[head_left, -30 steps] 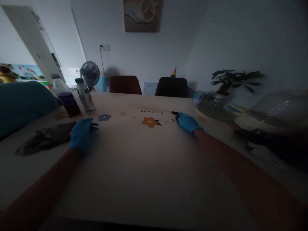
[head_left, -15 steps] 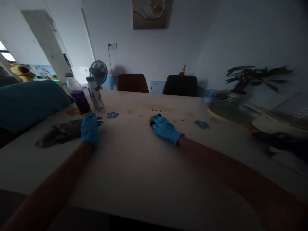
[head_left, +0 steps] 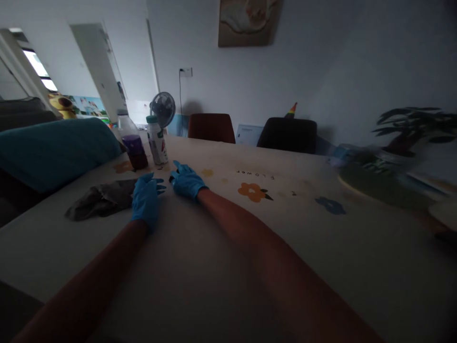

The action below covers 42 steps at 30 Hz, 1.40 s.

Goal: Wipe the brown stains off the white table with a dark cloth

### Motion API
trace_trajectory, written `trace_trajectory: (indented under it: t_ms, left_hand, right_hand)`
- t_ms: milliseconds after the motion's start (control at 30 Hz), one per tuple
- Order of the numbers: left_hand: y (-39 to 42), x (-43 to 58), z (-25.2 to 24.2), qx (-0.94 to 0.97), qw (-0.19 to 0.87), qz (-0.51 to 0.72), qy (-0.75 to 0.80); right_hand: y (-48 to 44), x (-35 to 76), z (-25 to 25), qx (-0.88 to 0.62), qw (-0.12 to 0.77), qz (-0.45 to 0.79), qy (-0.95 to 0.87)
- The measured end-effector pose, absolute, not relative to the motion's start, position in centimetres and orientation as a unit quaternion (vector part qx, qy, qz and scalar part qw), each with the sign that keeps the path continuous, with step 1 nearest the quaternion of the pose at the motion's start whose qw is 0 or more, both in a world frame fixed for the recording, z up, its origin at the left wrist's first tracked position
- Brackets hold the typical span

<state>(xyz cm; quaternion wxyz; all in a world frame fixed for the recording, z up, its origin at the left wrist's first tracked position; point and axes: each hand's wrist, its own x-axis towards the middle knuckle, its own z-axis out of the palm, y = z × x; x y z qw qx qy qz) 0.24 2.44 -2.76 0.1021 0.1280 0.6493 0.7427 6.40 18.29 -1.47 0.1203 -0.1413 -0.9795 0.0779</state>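
Both hands wear blue gloves. My left hand (head_left: 145, 200) rests on the pale table with its fingers apart, holding nothing I can see. It lies against the right end of a crumpled grey cloth (head_left: 102, 199). Just to its right, my right hand (head_left: 186, 182) presses down on the tabletop. Dark edges show at its fingertips, from a small dark thing mostly covered by the glove; its kind cannot be made out. Beyond the hands stand a bottle of purple and dark red liquid (head_left: 134, 148) and a white bottle with a green cap (head_left: 157, 143).
The table (head_left: 200, 267) bears printed flowers and lettering. A small fan (head_left: 163, 108) stands behind the bottles. At the right, a potted plant (head_left: 396, 143) stands by a round green mat (head_left: 374, 188). Chairs (head_left: 210, 127) line the far side; a teal chair back (head_left: 60, 145) is at left.
My right hand has slid left across the table, close to my left hand, baring the printed orange flower. My left hand stays by the cloth. The view has turned slightly left.
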Motion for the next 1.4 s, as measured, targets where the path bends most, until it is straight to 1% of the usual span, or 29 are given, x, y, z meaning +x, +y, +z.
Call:
trace_trajectory:
  t_ms: [167,333,667,1067,1233,1400]
  left_hand:
    - [2.0,0.3,-3.0,0.136,0.108,0.745,0.644]
    - [1.5,0.7,-2.3,0.136,0.122,0.734,0.654]
    - [1.4,0.4,-2.5,0.145,0.118,0.728,0.659]
    - [1.0,0.6,-2.2,0.141,0.123,0.716,0.672]
    - [1.0,0.6,-2.3,0.158,0.114,0.708,0.679]
    - [1.1,0.2,-2.8,0.177,0.113,0.706,0.677]
  right_hand:
    - [20.7,2.8,-1.1,-0.156,0.117,0.083,-0.977]
    - [25.2,3.7,-1.1,-0.232,0.118,0.086,-0.962]
    - [35.0,15.2,-2.2,-0.388,0.110,0.081,-0.912]
    - [41.7,31.0,-1.9,-0.531,0.092,0.054,-0.840]
    - [42.7,35.2,-1.9,-0.561,0.090,0.051,-0.821]
    - [42.2,37.4,-1.7,-0.529,0.086,0.051,-0.843]
